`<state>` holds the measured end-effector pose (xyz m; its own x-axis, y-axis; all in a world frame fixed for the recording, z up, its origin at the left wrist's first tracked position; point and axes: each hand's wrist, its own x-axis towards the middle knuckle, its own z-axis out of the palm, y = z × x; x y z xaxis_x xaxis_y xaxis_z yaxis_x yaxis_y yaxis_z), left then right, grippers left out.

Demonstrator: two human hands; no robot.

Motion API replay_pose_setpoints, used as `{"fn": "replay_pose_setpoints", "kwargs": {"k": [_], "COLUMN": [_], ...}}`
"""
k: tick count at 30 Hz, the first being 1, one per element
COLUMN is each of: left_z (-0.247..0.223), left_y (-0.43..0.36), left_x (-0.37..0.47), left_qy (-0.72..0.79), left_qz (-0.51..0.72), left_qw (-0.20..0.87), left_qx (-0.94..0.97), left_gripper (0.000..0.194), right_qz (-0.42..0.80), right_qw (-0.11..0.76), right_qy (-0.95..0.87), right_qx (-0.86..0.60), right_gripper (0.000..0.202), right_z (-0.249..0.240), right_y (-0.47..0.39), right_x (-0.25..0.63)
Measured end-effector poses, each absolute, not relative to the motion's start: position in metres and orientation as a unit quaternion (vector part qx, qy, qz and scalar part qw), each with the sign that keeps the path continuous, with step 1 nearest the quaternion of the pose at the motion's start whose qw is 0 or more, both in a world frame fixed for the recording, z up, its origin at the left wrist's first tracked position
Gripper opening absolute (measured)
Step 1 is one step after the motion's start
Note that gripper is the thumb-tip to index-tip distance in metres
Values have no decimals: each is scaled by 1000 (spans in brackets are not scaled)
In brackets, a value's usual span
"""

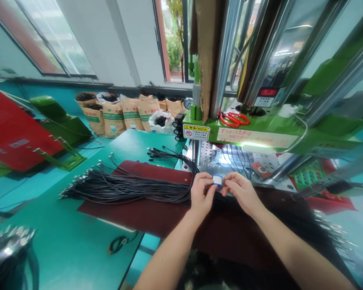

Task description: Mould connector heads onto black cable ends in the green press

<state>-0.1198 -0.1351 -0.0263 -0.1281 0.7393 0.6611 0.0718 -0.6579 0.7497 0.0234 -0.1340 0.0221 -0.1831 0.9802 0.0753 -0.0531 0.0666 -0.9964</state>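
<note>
Just in front of the machine, my left hand (202,194) is closed, thumb and fingertips pinching a small white spool with blue edges (217,180). At the spool's right side is my right hand (241,191), its fingertips pressed together. Whatever they hold, if anything, is too small to make out. Beyond and left of my hands lies a thick bundle of black cables (130,186) with metal ends at its far left. Part of the bundle is hidden by my hands. Dark red board (166,217) lies under the cables and my forearms.
A green press machine (254,135) stands ahead, with red-handled scissors (234,119) on its ledge and a metal plate (210,155) below. More cables (9,249) lie at the near left of the green table (75,245). Paper sacks (130,112) line the wall.
</note>
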Motion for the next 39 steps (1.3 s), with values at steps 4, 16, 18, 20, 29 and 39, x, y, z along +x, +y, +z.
{"fn": "replay_pose_setpoints", "kwargs": {"k": [4, 16, 18, 20, 29, 39], "left_z": [-28, -23, -26, -27, -22, -16], "left_y": [-137, -142, -140, -139, -135, -131], "left_x": [-122, -119, -120, -121, -117, -122], "left_qy": [338, 363, 348, 344, 373, 356], "left_qz": [651, 630, 626, 624, 696, 722], "left_qw": [132, 184, 139, 112, 352, 369], "left_qx": [667, 661, 684, 692, 503, 465], "left_gripper": [18, 14, 16, 19, 8, 11], "right_qz": [560, 495, 482, 472, 552, 550], "right_qw": [473, 448, 462, 481, 570, 557], "right_qy": [-516, -547, -537, -524, -407, -431], "right_qx": [-443, -505, -516, -522, -453, -448], "right_gripper": [23, 12, 7, 5, 14, 20], "right_z": [27, 39, 39, 38, 17, 20], "right_y": [-136, -131, -130, -129, -132, -143], "right_x": [20, 20, 18, 14, -1, 12]}}
